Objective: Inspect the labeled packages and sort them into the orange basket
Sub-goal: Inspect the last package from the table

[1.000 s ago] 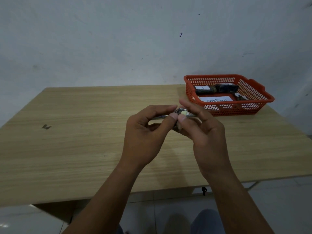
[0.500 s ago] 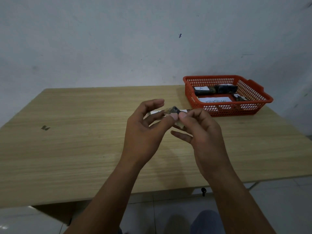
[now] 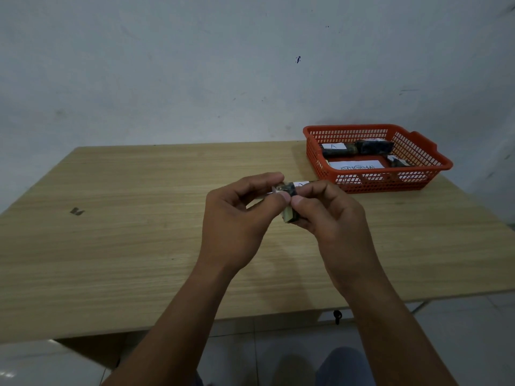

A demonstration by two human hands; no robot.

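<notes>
Labeled package (image 3: 289,190) pinched mid-frame by left hand (image 3: 237,227) and right hand (image 3: 331,227), orange basket (image 3: 418,174) upper right on surface (image 3: 125,218)

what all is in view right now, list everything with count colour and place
held package: 1, dark with a white label, above the table's middle, pinched between both hands
orange basket: 1, orange mesh, far right part of the table
packages in basket: at least 3, dark with white labels, one marked A; two along the far side, one at the right
paper sign: 1, white, flat in the basket; writing too blurred to be sure
table: 1, light wood grain, fills the middle of the view
small dark mark: 1, grey, left part of the table
wall: 1, pale grey-white, behind the table
left hand: 1, pinches the package's left end
right hand: 1, grips the package's right side
</notes>
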